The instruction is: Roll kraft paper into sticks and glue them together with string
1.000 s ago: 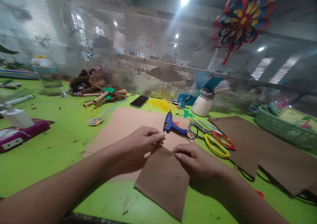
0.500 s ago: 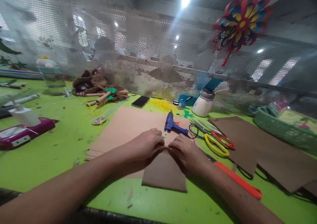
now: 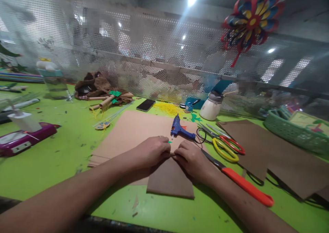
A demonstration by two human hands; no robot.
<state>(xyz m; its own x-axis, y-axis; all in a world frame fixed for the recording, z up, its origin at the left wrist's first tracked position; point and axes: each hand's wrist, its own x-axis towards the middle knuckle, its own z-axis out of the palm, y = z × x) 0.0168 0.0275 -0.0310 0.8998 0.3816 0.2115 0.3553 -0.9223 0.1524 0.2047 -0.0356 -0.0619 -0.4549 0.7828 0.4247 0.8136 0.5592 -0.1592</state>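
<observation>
A: Hands?
B: Left hand (image 3: 151,150) and right hand (image 3: 192,159) meet just nearer than the glue gun (image 3: 180,130). Both sets of fingertips are clenched on the top edge of the brown sheet (image 3: 169,179), which lies flat.
A: Step?
B: Probably working that edge. The next move likely needs an even pinch on both sides. The orange-handled cutter (image 3: 244,185) lies right of the gun, by the wrist.

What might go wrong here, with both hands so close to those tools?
The glue gun lies just beyond the left hand and right hand, which pinch the far edge of the brown sheet; if hot, its nozzle might burn a finger. The orange-handled knife lies beside the right forearm, so a sideways move might catch its blade.
</observation>
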